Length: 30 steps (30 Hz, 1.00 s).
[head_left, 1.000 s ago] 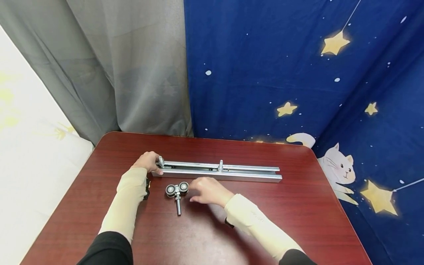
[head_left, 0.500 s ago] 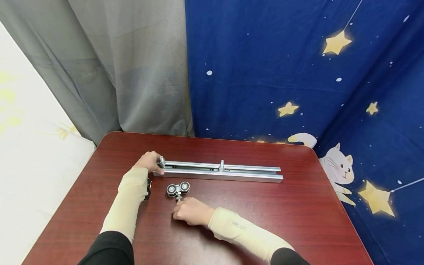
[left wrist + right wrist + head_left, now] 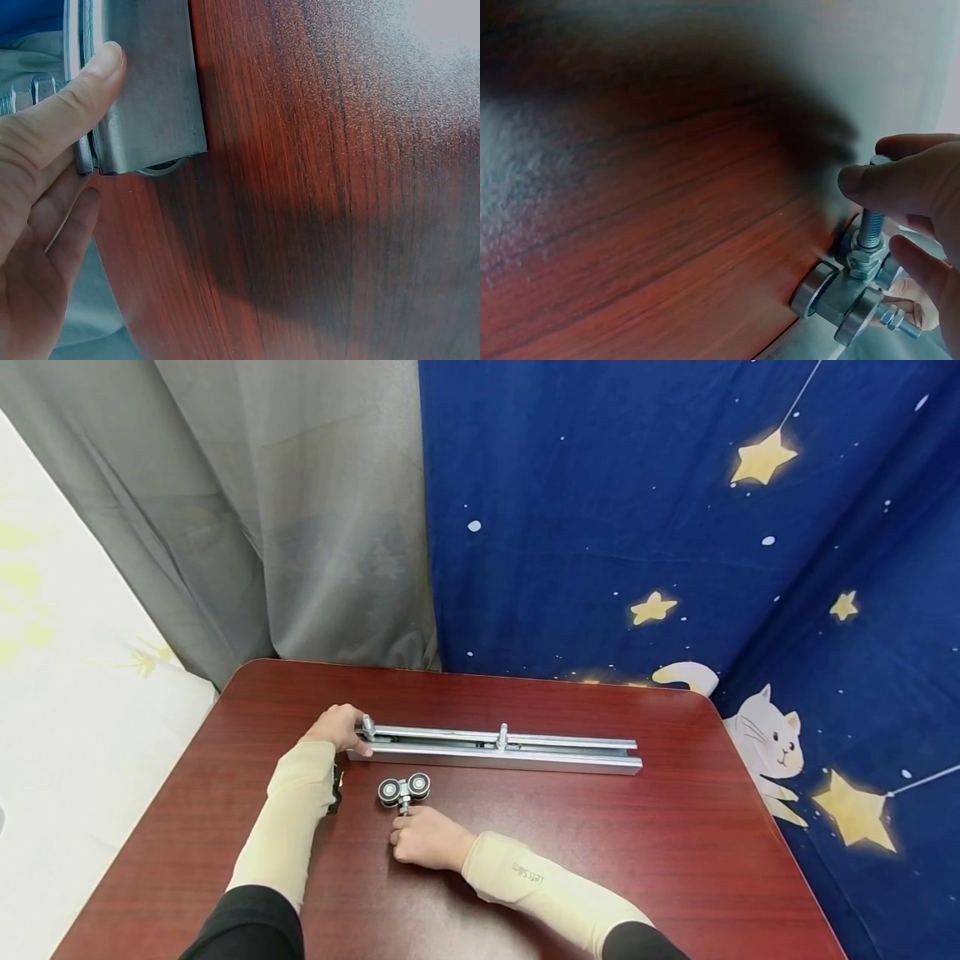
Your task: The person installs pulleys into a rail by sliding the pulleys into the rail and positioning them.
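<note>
A silver metal channel rail [image 3: 525, 760] lies across the table with its slot upward. Two threaded studs stand up out of it, one at the left end [image 3: 367, 727] and one near the middle [image 3: 502, 737]. My left hand [image 3: 333, 727] grips the rail's left end; in the left wrist view the thumb presses its front wall. Nearer to me lies a roller trolley [image 3: 405, 789], its wheels toward the rail. My right hand [image 3: 431, 839] pinches its threaded bolt [image 3: 870, 229], which the fingers partly cover in the head view.
The reddish-brown wooden table [image 3: 637, 860] has rounded far corners. Behind it hang a grey curtain [image 3: 337, 527] and a blue star-patterned curtain [image 3: 540, 527]. White cloth [image 3: 90, 735] is at the left.
My right hand has come from the trolley's right side, moved left and nearer to me, and taken hold of its bolt. The left hand and rail have stayed in place.
</note>
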{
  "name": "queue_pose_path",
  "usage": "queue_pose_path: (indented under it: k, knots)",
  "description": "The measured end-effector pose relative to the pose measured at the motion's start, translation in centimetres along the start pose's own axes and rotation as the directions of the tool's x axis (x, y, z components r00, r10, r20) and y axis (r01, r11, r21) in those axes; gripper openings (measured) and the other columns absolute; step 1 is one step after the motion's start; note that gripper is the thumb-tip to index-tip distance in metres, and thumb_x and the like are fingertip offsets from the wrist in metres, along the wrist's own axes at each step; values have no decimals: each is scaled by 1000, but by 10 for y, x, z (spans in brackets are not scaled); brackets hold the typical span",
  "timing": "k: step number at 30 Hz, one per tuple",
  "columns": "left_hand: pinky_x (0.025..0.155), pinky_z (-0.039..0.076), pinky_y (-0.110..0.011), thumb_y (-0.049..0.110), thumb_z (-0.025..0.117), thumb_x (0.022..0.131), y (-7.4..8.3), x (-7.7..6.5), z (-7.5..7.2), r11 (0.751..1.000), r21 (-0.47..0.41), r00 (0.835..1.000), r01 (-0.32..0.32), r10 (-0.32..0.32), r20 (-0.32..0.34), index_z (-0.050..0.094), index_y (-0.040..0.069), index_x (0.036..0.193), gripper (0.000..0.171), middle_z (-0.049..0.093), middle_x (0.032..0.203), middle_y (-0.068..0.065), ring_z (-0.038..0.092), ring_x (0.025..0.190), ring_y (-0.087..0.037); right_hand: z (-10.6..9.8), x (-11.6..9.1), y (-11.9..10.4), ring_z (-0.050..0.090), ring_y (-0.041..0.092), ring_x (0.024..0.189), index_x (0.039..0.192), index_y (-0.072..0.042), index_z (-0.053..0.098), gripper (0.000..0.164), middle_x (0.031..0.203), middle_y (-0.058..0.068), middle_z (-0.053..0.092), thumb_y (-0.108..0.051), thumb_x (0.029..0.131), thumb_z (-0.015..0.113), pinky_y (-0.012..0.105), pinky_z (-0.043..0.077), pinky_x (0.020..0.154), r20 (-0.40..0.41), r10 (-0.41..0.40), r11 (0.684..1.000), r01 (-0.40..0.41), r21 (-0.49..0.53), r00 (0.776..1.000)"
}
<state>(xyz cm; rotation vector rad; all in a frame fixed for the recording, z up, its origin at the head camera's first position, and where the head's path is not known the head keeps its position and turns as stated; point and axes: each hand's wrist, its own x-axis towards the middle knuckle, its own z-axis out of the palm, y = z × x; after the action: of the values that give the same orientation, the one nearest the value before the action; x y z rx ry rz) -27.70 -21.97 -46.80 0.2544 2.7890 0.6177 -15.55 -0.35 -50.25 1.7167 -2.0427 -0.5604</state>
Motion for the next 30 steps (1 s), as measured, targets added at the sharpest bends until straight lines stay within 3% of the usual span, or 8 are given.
queue_pose_path:
  k: [7, 11, 18, 30]
  knots:
    - [71, 47, -41, 29, 86, 55, -4, 0, 0, 999, -11, 999, -39, 39, 4, 68, 4, 90, 47, 66, 90, -12, 58, 78, -26, 4, 1, 0, 49, -2, 79, 63, -42, 57, 28, 76, -27, 56, -33, 84, 43, 19, 35, 70, -40, -29, 999, 27, -27, 999]
    - [75, 47, -43, 24, 85, 58, -1, -1, 0, 1000, -12, 1000, -6, 6, 4, 68, 4, 93, 44, 66, 93, -13, 58, 82, -27, 2, 1, 3, 50, -3, 79, 63, -43, 57, 28, 77, -27, 56, -32, 85, 43, 19, 36, 71, -45, -38, 999, 37, -28, 998]
    - [79, 47, -46, 22, 84, 60, -2, 0, 1, 1000, 1, 1000, -5, 5, -2, 67, 1, 98, 47, 64, 102, -18, 58, 89, -32, -4, 2, 7, 53, -2, 75, 64, -42, 57, 29, 76, -27, 58, -28, 86, 43, 18, 36, 68, -52, -52, 998, 50, -44, 997]
    - [76, 47, -45, 20, 84, 60, -2, -1, 2, 1000, -12, 1000, -9, 9, -15, 67, 2, 95, 43, 65, 96, -15, 58, 84, -28, -15, 1, 12, 56, -6, 70, 66, -41, 57, 27, 75, -27, 58, -28, 87, 45, 16, 40, 65, -61, -67, 996, 64, -56, 996]
